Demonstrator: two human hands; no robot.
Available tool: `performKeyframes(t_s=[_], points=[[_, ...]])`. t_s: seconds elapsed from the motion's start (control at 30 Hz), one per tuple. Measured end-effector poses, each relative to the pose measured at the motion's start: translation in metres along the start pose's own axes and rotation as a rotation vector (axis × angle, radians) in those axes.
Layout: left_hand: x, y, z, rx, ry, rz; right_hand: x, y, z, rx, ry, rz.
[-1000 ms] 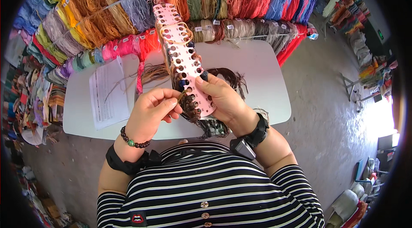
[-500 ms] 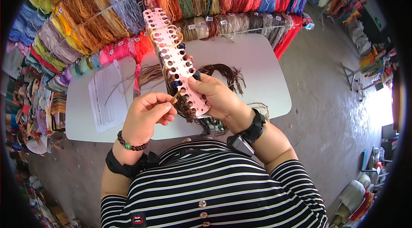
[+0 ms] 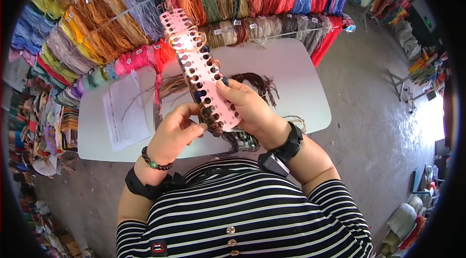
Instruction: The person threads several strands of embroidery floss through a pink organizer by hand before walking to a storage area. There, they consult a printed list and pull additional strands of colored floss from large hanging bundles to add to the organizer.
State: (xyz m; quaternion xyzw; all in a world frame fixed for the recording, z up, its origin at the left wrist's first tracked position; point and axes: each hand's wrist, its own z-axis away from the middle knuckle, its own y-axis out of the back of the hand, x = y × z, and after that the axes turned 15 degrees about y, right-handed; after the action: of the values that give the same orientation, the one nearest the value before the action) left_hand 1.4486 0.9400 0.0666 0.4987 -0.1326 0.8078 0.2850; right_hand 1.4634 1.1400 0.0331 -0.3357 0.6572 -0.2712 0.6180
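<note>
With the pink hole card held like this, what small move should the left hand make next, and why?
Probably draw the brown thread snug through its hole. The left hand pinches it at the card's left edge, the right hand steadies the card from the other side, and loose strands hang below.

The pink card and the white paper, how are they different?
The pink card has rows of round holes with threads in them; the paper has none. The card is held up by the right hand; the paper lies flat on the table. The card is narrow, the paper wider. Both are flat sheets.
</note>
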Motion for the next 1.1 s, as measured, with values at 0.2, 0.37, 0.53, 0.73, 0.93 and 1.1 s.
performKeyframes(t_s=[0.2,0.37,0.53,0.73,0.93,1.1], points=[[0.009,-0.005,0.003,-0.156,0.045,0.021,-0.002,0.001,0.002,0.006,0.003,0.042],[-0.002,0.002,-0.002,-0.139,0.027,-0.027,-0.007,0.004,0.003,-0.008,0.002,0.197],[0.002,-0.004,0.001,-0.14,0.096,0.022,-0.009,0.002,0.004,0.028,0.02,0.25],[0.001,-0.007,0.002,-0.141,0.076,0.015,-0.007,0.005,0.001,0.022,0.046,0.243],[-0.001,-0.009,0.002,-0.172,0.068,-0.081,-0.001,-0.001,0.002,0.023,0.065,0.343],[-0.023,0.0,-0.005,-0.217,-0.005,-0.114,0.0,0.003,0.003,-0.016,0.02,0.415]])
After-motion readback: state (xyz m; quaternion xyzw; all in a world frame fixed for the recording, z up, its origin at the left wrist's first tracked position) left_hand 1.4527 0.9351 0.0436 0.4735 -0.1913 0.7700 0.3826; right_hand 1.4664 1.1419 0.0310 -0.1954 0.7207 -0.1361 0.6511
